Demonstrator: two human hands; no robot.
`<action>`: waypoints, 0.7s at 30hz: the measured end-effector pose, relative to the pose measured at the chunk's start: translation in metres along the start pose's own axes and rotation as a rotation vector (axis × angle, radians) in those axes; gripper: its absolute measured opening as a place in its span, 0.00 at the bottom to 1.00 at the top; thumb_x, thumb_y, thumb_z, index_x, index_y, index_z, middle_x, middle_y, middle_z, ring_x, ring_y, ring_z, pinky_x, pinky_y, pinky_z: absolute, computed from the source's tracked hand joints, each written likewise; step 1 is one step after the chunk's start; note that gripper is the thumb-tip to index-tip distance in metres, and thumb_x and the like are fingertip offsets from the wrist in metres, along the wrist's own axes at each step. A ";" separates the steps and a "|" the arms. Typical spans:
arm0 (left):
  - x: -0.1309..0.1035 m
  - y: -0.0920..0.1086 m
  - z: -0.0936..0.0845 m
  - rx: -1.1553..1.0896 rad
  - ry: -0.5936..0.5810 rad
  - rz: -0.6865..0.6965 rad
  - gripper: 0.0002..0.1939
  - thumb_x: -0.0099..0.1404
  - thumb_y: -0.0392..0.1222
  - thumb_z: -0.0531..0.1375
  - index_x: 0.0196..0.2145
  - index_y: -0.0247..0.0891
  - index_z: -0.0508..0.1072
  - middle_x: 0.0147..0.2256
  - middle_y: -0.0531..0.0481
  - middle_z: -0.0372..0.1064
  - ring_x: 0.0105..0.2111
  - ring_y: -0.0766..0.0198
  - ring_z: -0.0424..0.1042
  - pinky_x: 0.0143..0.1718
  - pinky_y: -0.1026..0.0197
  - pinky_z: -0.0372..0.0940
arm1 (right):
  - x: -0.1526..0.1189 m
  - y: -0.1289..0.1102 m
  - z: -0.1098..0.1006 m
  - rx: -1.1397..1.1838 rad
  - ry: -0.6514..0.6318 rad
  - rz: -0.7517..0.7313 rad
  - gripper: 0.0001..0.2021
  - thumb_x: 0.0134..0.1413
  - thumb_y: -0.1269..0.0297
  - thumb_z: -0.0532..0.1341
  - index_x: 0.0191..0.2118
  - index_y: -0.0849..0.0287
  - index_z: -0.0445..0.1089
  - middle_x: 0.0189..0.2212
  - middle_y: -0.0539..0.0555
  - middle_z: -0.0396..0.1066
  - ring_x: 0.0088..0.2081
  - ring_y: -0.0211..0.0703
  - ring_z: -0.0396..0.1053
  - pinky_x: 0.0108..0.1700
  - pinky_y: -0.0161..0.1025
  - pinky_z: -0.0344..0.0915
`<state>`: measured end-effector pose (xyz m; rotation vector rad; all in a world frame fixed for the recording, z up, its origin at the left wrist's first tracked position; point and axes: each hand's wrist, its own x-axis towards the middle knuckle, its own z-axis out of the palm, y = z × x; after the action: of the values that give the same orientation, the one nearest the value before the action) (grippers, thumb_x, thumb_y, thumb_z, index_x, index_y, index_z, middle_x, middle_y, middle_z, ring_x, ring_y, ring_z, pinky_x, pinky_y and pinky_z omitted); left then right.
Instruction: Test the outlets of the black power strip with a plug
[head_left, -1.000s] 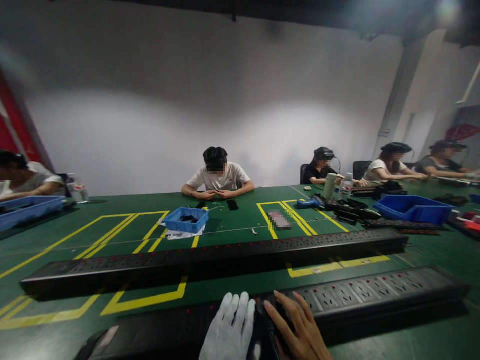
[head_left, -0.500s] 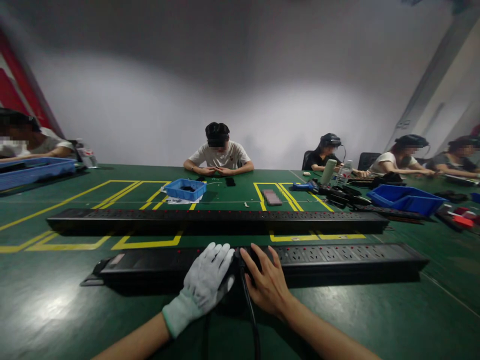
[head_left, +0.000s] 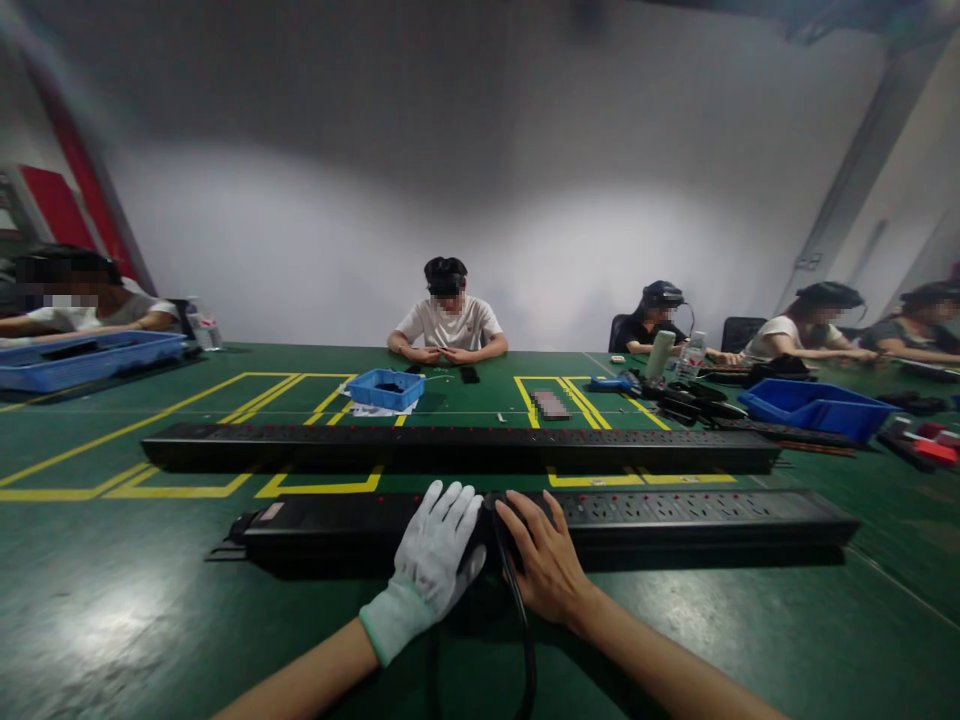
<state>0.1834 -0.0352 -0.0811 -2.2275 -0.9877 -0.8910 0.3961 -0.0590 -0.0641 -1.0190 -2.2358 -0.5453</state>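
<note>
A long black power strip with a row of sockets and small red lights lies crosswise in front of me. My left hand, in a white glove with a green-edged cuff, rests on it with fingers stretched out. My bare right hand lies just to the right, its fingers spread over the strip. Between them a black plug sits at the top of the strip, and its black cable runs down towards me. The index finger of my right hand is beside the plug; whether it presses on it I cannot tell.
A second black power strip lies parallel behind. Beyond it are a small blue bin, a phone and yellow tape lines. A larger blue bin stands right amid black parts. Several people sit around the green table.
The view has shifted slightly, so the strips' left ends and my left hand appear further right. Both hands stay on the near strip around the plug, with about the same pose.
</note>
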 end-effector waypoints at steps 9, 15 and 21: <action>-0.001 -0.001 0.001 -0.013 0.021 0.031 0.28 0.65 0.39 0.55 0.62 0.30 0.59 0.58 0.37 0.63 0.59 0.49 0.62 0.61 0.41 0.56 | 0.001 0.000 -0.001 0.040 -0.019 0.002 0.30 0.56 0.68 0.54 0.65 0.61 0.53 0.58 0.63 0.63 0.60 0.52 0.60 0.66 0.59 0.42; 0.000 0.000 0.000 -0.013 0.053 0.034 0.28 0.65 0.38 0.54 0.63 0.32 0.58 0.58 0.38 0.64 0.58 0.51 0.63 0.60 0.42 0.58 | 0.001 -0.001 0.000 0.039 -0.013 0.012 0.30 0.55 0.67 0.55 0.65 0.61 0.54 0.58 0.63 0.64 0.60 0.52 0.60 0.65 0.59 0.45; 0.001 0.000 0.002 -0.001 0.069 0.043 0.27 0.65 0.38 0.54 0.61 0.30 0.60 0.56 0.37 0.65 0.58 0.50 0.63 0.59 0.43 0.59 | 0.002 -0.001 -0.001 0.028 0.002 0.012 0.30 0.55 0.68 0.56 0.64 0.61 0.54 0.57 0.63 0.64 0.60 0.52 0.61 0.65 0.58 0.47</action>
<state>0.1847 -0.0335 -0.0812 -2.1947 -0.9045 -0.9429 0.3945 -0.0596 -0.0620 -1.0168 -2.2284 -0.5079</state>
